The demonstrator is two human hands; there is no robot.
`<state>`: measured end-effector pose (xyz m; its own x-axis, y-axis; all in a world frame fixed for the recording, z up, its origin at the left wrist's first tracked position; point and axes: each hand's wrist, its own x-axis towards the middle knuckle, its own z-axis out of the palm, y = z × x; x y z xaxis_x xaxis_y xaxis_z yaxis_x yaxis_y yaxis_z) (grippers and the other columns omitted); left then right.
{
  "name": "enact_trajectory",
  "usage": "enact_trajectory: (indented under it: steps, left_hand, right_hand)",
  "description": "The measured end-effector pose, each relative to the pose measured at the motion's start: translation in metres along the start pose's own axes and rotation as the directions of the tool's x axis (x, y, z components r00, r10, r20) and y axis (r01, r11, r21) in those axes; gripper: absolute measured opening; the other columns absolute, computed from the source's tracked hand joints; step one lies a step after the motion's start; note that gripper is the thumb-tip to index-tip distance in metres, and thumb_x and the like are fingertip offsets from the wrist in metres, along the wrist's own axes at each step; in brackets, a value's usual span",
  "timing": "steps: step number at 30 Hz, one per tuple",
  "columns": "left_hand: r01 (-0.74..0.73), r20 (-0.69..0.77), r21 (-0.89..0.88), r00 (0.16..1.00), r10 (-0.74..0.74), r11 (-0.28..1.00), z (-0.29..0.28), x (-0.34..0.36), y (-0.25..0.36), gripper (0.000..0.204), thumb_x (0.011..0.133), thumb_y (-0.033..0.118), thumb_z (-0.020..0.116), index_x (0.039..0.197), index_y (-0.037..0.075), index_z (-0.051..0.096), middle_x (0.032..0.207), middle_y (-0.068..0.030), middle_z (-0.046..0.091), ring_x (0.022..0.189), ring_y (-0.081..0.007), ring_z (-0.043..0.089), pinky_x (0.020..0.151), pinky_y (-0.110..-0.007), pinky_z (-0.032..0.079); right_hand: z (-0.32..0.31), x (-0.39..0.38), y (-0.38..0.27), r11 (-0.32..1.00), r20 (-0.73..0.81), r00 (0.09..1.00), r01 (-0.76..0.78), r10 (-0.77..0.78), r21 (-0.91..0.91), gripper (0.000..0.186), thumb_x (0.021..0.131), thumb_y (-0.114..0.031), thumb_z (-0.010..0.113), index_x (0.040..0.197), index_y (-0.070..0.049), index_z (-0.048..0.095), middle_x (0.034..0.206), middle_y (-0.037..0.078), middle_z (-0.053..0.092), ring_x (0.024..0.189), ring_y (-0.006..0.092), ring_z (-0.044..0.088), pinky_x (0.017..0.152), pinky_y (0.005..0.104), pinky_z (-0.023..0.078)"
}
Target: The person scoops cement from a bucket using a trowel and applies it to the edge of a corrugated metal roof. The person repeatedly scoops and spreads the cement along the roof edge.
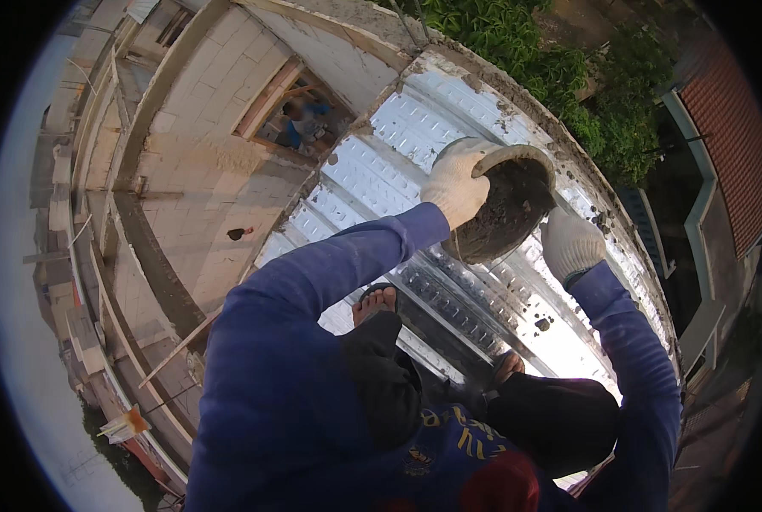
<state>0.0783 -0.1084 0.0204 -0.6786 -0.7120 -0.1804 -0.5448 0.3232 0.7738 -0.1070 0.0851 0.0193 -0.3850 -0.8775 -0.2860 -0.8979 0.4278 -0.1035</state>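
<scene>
A round bucket (pixel 530 155) coated with cement is held out in front of me over ribbed metal decking (pixel 398 132), its mouth tilted so the inside shows. Dark wet mortar (pixel 511 205) lies in it. My left hand (pixel 456 183), in a pale knitted glove, is closed around the bucket's rim on the left. On the right side, my right hand (pixel 571 245), gloved the same way, is closed against the bucket's edge; its fingertips are partly hidden. Splashes of mortar (pixel 543 324) dot the decking near my sandalled feet.
A mortar-crusted edge (pixel 560 132) borders the decking, with green trees (pixel 500 60) beyond. A red tiled roof (pixel 731 128) stands lower right. On the left are block walls (pixel 202 128), a concrete beam (pixel 155 256), and a person (pixel 300 128) below, seen through an opening.
</scene>
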Motion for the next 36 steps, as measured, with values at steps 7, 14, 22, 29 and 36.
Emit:
enact_trajectory:
  steps: [7,14,22,29,36]
  left_hand:
    - [-0.179,-0.072,-0.027,0.982,0.177,0.983,0.02,-0.005,-0.018,0.052,0.099,0.011,0.066,0.148,0.025,0.075,0.154,-0.0005,0.069,0.144,-0.0336,0.063,0.12,-0.057,0.052]
    - [-0.095,-0.075,-0.18,0.994,0.082,0.979,0.015,-0.002,-0.032,0.05,0.098,0.019,0.071,0.146,0.029,0.078,0.153,0.0044,0.072,0.149,-0.0326,0.057,0.118,-0.065,0.046]
    - [-0.086,-0.21,-0.298,0.977,0.023,0.951,0.013,0.002,-0.024,0.044,0.104,0.028,0.075,0.147,0.019,0.076,0.152,-0.0129,0.07,0.138,-0.0421,0.066,0.12,-0.056,0.052]
    - [-0.059,-0.23,-0.351,0.973,-0.025,0.935,-0.002,0.016,-0.029,0.055,0.105,0.041,0.077,0.147,0.007,0.075,0.147,-0.0219,0.072,0.139,-0.0452,0.066,0.12,-0.054,0.052]
    - [0.096,-0.104,-0.688,0.968,-0.229,0.719,-0.016,0.02,-0.052,0.05,0.101,0.026,0.078,0.146,0.004,0.078,0.128,-0.0166,0.084,0.114,-0.0332,0.079,0.105,-0.043,0.059]
  right_hand:
    - [0.023,-0.026,-0.007,0.98,0.392,0.91,0.065,-0.136,0.188,0.051,0.113,-0.042,0.062,0.121,0.006,0.075,0.088,0.03,0.078,0.089,0.0448,0.081,0.087,0.0575,0.064]
    - [-0.013,-0.028,-0.075,0.732,0.662,0.75,-0.448,-0.005,0.513,0.045,0.117,-0.037,0.057,0.107,0.006,0.067,0.073,0.009,0.065,0.053,0.0186,0.068,0.048,0.0361,0.059]
    - [-0.007,-0.041,-0.062,0.616,0.608,0.794,-0.479,0.0,0.626,0.041,0.118,-0.034,0.055,0.104,0.003,0.066,0.074,0.008,0.066,0.049,0.0158,0.064,0.041,0.0345,0.053]
    - [0.008,-0.021,-0.041,0.498,0.579,0.814,-0.483,-0.05,0.72,0.039,0.117,-0.035,0.053,0.112,0.001,0.064,0.071,0.005,0.06,0.048,0.0149,0.059,0.043,0.0336,0.052]
    - [-0.01,-0.014,-0.04,0.463,0.549,0.836,-0.485,-0.003,0.742,0.041,0.118,-0.038,0.052,0.111,0.0,0.064,0.072,0.005,0.059,0.049,0.014,0.056,0.043,0.0329,0.05]
